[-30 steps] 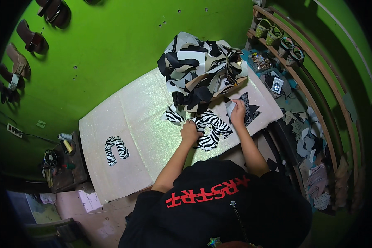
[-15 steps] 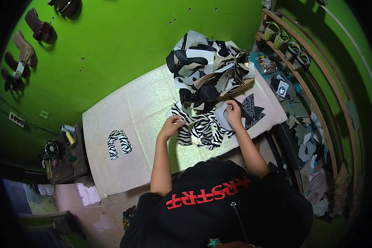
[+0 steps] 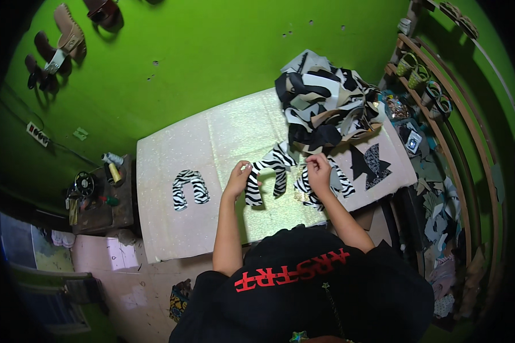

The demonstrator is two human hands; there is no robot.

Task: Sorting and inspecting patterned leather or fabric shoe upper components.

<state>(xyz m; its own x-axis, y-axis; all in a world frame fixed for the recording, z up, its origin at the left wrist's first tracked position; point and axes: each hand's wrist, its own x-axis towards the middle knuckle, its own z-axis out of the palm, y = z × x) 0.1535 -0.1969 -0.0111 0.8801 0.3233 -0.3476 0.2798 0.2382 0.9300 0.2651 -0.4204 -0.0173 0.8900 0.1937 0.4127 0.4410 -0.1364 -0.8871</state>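
Observation:
My left hand (image 3: 236, 182) pinches the left edge of a curved, zebra-print piece of material (image 3: 253, 193), which arches above the table. My right hand (image 3: 319, 171) has its fingers drawn together just right of that piece; what they hold, if anything, does not show. Beneath and beside the right hand lie more zebra-print pieces (image 3: 342, 182), partly covered by it. Apart on the left, a stack of U-shaped zebra-print pieces (image 3: 199, 186) rests on the pale, glittery table covering (image 3: 171, 148).
Behind my hands rises a large heap of black, white and beige scraps (image 3: 326, 108). Dark patterned pieces (image 3: 375, 166) lie on the right. A small stand with thread spools (image 3: 113, 170) is at the left, and a wooden rack (image 3: 440, 120) stands at the right.
The view has shifted, so the table sits further right. The curved zebra-print piece has come apart from the other zebra-print pieces, with my left hand on it.

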